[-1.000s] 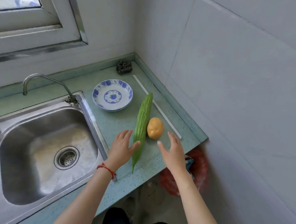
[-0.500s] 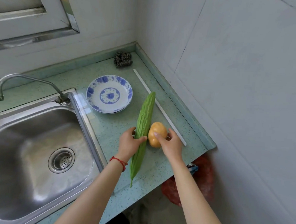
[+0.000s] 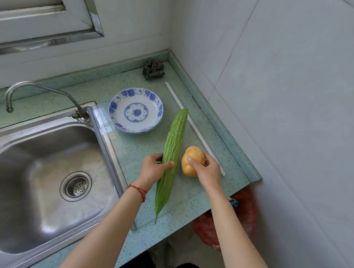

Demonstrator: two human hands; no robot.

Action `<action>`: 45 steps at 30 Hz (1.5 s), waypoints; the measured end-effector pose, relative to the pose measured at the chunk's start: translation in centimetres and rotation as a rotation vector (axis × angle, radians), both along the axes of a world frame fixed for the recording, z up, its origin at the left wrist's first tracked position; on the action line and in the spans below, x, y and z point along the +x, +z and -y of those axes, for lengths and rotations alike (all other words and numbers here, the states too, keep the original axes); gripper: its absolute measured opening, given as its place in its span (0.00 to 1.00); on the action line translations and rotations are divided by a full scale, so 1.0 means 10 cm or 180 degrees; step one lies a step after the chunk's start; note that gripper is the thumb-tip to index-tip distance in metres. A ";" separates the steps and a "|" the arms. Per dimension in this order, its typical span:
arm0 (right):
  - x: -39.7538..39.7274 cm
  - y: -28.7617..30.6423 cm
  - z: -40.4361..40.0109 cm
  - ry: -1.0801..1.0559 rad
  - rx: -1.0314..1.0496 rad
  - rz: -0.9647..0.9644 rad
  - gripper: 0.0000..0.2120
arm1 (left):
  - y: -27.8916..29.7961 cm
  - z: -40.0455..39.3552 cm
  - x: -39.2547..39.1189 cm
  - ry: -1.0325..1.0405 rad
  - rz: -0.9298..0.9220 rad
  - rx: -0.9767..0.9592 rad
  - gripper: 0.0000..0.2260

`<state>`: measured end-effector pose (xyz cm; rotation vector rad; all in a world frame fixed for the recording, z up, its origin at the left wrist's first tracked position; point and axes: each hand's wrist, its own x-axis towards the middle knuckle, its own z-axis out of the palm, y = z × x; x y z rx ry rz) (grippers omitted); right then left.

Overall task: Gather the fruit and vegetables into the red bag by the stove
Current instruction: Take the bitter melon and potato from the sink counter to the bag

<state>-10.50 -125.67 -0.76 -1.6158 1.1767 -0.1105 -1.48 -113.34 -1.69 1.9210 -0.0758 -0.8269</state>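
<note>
Change since a second ago: left hand (image 3: 152, 169) now clasps bitter gourd (image 3: 171, 160); right hand (image 3: 208, 172), at its 3 o'clock, clasps potato (image 3: 192, 160). Both grips closed; lift toward red bag (image 3: 245, 215) pending.

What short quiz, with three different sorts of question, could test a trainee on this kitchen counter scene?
1. True or false: the left hand grips the bitter gourd.
2. Which does the right hand grip? A) plate B) potato C) scrubber
3. Fill in: the red bag lies below the counter's ___ end.

Key: 1 true; 2 B; 3 right.
</note>
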 end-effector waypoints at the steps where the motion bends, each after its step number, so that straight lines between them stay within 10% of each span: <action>1: -0.02 0.01 0.00 0.0004 0.0005 0.0035 0.29 | 0.00 -0.02 -0.01 0.0037 -0.0055 -0.0055 0.15; 23: -0.81 0.38 -0.21 0.1298 0.0682 0.0842 0.29 | 0.33 -0.98 -1.47 0.1764 0.0122 -0.0959 0.16; 45: -1.78 0.52 -2.61 0.4132 0.1027 0.0659 0.25 | 0.35 -2.90 -4.06 0.4482 0.0988 -0.1185 0.10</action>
